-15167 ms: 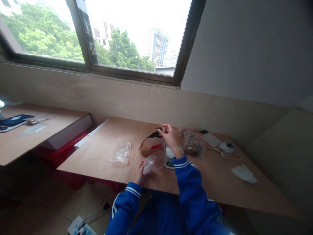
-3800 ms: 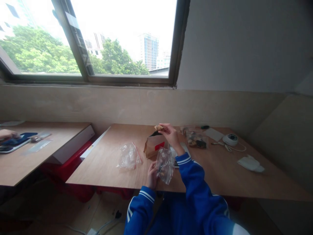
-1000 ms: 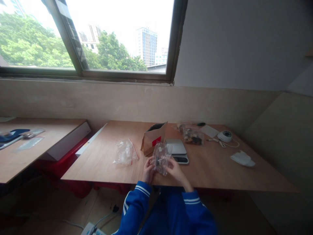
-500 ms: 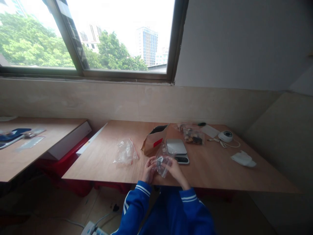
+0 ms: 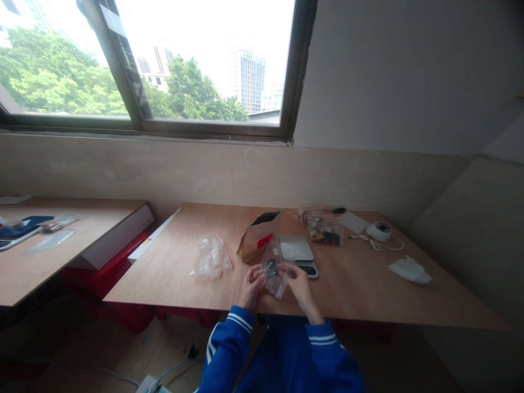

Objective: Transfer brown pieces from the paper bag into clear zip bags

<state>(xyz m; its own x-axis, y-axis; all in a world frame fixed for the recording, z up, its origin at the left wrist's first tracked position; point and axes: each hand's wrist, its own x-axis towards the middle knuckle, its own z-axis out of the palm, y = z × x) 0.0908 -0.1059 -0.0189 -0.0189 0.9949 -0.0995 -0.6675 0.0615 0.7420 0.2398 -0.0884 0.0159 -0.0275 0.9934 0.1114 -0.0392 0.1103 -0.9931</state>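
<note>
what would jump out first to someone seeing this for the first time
Both hands meet at the near edge of the wooden table: the left hand and right hand hold a small clear bag with dark bits inside. Just behind it an open brown paper bag sits beside a flat scale, with an empty clear bag lying to the left. Above, a big bright window shows trees and towers.

Wooden table [image 5: 360, 295] bearing scale [image 5: 297, 250], paper bag [image 5: 257, 242]

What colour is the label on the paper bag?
Red, on the brown paper bag, seen in the head view.
</note>
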